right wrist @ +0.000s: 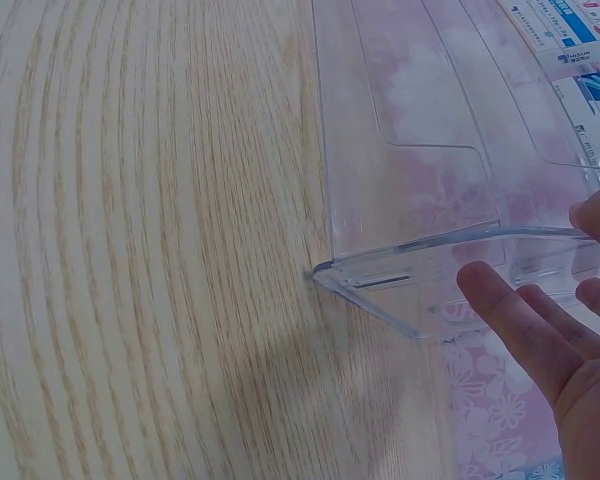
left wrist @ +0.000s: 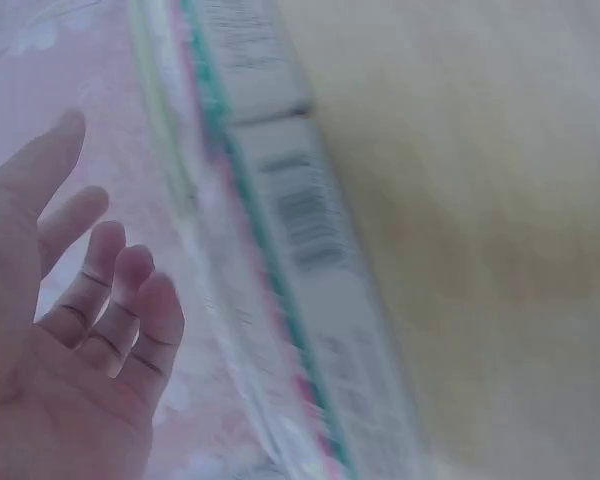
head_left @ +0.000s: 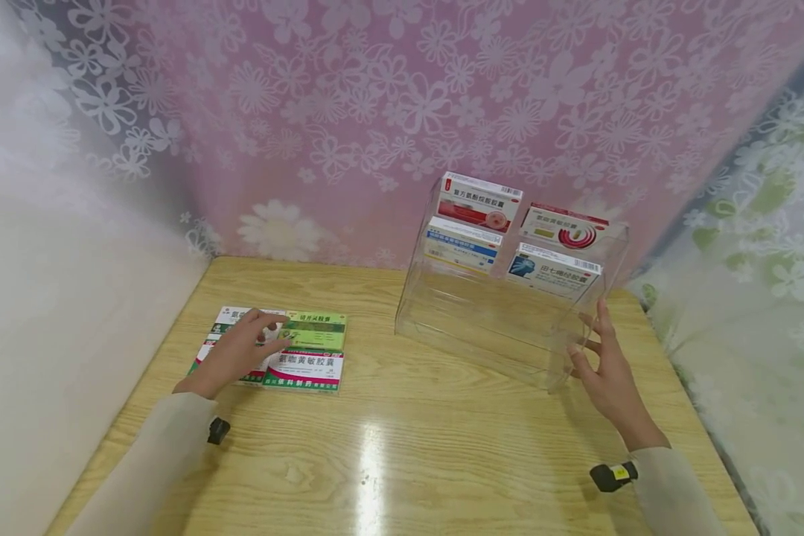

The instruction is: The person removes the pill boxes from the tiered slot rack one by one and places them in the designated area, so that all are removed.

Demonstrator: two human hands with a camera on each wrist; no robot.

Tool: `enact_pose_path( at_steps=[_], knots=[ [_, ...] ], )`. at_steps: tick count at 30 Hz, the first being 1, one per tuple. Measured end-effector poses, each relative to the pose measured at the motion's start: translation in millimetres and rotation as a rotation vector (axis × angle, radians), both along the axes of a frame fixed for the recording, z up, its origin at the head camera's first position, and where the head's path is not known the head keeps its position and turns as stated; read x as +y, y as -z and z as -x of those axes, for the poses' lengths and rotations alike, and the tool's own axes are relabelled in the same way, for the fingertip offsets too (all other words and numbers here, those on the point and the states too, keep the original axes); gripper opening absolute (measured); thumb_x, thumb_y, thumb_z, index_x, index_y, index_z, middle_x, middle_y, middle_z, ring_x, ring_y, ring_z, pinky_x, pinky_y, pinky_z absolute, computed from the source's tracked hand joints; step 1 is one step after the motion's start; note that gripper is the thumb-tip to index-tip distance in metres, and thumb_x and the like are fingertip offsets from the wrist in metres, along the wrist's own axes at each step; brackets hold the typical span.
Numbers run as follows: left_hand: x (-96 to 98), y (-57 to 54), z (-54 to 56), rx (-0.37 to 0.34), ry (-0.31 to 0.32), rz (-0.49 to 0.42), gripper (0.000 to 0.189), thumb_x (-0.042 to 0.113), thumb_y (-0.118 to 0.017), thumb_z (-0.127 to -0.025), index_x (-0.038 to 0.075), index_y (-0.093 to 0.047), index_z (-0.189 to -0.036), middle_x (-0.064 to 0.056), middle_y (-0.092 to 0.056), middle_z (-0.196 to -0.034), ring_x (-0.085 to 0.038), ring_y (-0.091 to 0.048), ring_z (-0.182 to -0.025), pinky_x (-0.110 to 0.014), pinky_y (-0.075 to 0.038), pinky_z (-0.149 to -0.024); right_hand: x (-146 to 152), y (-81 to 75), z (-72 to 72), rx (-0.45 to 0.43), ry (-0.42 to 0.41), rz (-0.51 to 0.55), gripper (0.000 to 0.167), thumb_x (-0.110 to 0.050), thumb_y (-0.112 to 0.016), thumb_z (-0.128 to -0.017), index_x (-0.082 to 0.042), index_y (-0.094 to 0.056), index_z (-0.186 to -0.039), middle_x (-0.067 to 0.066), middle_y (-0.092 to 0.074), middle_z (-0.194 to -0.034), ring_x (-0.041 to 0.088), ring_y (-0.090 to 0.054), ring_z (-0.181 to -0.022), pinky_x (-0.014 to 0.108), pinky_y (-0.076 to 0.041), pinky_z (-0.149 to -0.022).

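My left hand [head_left: 237, 353] hovers over a group of flat medicine boxes at the table's left, its fingers loosely bent and apart. Its fingertips are at the left edge of a yellow-green medicine box [head_left: 318, 336]. Below that lies a white, red and green medicine box [head_left: 304, 366]; similar boxes are partly hidden under the hand. In the left wrist view the palm [left wrist: 90, 400] holds nothing. My right hand [head_left: 610, 383] is at the right side of a clear plastic display rack [head_left: 469, 309], fingers extended along the side panel [right wrist: 380, 290].
The tiered rack bears a red-and-white box [head_left: 479, 197], a box with a red swirl [head_left: 563, 229], a blue-and-white box [head_left: 458, 253] and a white box with a blue head picture [head_left: 552, 272]. Floral cloth [head_left: 348, 134] hangs behind the wooden table [head_left: 442, 447].
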State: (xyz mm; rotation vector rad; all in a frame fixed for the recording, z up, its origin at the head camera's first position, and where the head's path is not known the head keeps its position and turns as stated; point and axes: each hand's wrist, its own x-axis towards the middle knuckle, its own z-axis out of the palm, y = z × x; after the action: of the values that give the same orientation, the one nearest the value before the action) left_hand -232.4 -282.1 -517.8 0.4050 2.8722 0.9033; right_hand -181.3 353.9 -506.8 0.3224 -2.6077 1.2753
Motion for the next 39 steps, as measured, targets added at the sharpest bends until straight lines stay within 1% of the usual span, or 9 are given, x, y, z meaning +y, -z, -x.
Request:
enact_pose_path(
  at_steps=[5,10,15,20,22,27,32,35,39],
  knots=[
    [21.5,-18.5,16.3,0.059,0.049,-0.067,0.047,0.032,-0.066,-0.112,0.013,-0.06,-0.154,-0.016,-0.06,-0.139,-0.032,-0.063,-0.116,-0.051,-0.059,-0.091,1.4,0.0,-0.1,-0.001,0.004,-0.002,0.099,0.0,-0.059,-0.11,-0.027,0.01,-0.176,0.033,-0.027,-0.172,0.069,-0.05,-0.132,0.012,-0.058,-0.07],
    [53.6,-36.3,39.1,0.096,0.097,-0.122,0.046,0.032,-0.066,-0.112,0.018,-0.06,-0.155,-0.011,-0.058,-0.148,-0.032,-0.062,-0.126,-0.054,-0.059,-0.102,-0.5,-1.1,-1.2,0.002,0.001,0.008,0.098,-0.001,-0.059,-0.111,-0.028,0.009,-0.176,0.033,-0.028,-0.172,0.069,-0.05,-0.132,0.011,-0.057,-0.07],
    [95.6,-62.7,60.4,0.147,0.131,-0.153,0.045,0.029,-0.069,-0.11,0.02,-0.061,-0.154,-0.008,-0.059,-0.148,-0.032,-0.063,-0.126,-0.052,-0.059,-0.101,-2.3,-1.0,-0.2,-0.001,0.005,0.009,0.096,-0.003,-0.058,-0.112,-0.03,0.009,-0.176,0.031,-0.028,-0.173,0.067,-0.051,-0.133,0.014,-0.06,-0.072],
    [133.3,-85.5,78.6,0.217,0.193,-0.144,0.044,0.027,-0.068,-0.111,0.018,-0.062,-0.153,-0.009,-0.061,-0.148,-0.032,-0.064,-0.128,-0.05,-0.059,-0.104,-3.1,-0.5,0.5,-0.005,0.022,-0.02,0.095,-0.007,-0.057,-0.113,-0.031,0.008,-0.176,0.031,-0.03,-0.172,0.066,-0.052,-0.133,0.021,-0.064,-0.071],
    [147.5,-94.2,84.8,0.244,0.213,-0.143,0.043,0.027,-0.067,-0.111,0.017,-0.062,-0.153,-0.008,-0.061,-0.148,-0.03,-0.063,-0.129,-0.049,-0.059,-0.105,-2.3,-0.1,0.1,-0.003,0.025,-0.022,0.094,-0.007,-0.057,-0.113,-0.031,0.009,-0.176,0.032,-0.029,-0.172,0.066,-0.052,-0.133,0.021,-0.064,-0.071],
    [180.0,-115.7,94.1,0.288,0.257,-0.15,0.044,0.023,-0.068,-0.111,0.014,-0.061,-0.153,-0.01,-0.059,-0.154,-0.031,-0.063,-0.132,-0.047,-0.058,-0.109,0.3,2.0,-1.6,0.003,0.017,-0.013,0.094,-0.006,-0.056,-0.113,-0.03,0.009,-0.176,0.033,-0.028,-0.172,0.067,-0.051,-0.132,0.014,-0.06,-0.072],
    [207.7,-131.3,98.7,0.378,0.32,-0.08,0.047,0.018,-0.07,-0.109,0.011,-0.06,-0.154,-0.012,-0.058,-0.157,-0.031,-0.057,-0.144,-0.045,-0.049,-0.122,0.8,3.9,-2.4,0.005,0.016,-0.017,0.095,-0.005,-0.056,-0.113,-0.031,0.009,-0.176,0.033,-0.028,-0.172,0.068,-0.051,-0.132,0.014,-0.06,-0.072],
    [221.4,-139.3,99.6,0.386,0.341,-0.029,0.05,0.02,-0.071,-0.109,0.013,-0.058,-0.157,-0.01,-0.055,-0.16,-0.029,-0.05,-0.152,-0.044,-0.041,-0.129,-0.1,2.9,-2.4,0.002,0.018,-0.017,0.095,-0.005,-0.056,-0.113,-0.032,0.01,-0.176,0.033,-0.029,-0.172,0.068,-0.051,-0.133,0.017,-0.062,-0.072],
    [235.5,-146.7,102.0,0.376,0.346,0.025,0.054,0.022,-0.07,-0.109,0.015,-0.054,-0.161,-0.009,-0.05,-0.166,-0.029,-0.046,-0.155,-0.043,-0.038,-0.131,-1.6,0.7,-1.5,-0.001,0.022,-0.015,0.097,-0.003,-0.058,-0.112,-0.031,0.009,-0.176,0.032,-0.029,-0.172,0.067,-0.052,-0.133,0.022,-0.064,-0.072]
  ],
)
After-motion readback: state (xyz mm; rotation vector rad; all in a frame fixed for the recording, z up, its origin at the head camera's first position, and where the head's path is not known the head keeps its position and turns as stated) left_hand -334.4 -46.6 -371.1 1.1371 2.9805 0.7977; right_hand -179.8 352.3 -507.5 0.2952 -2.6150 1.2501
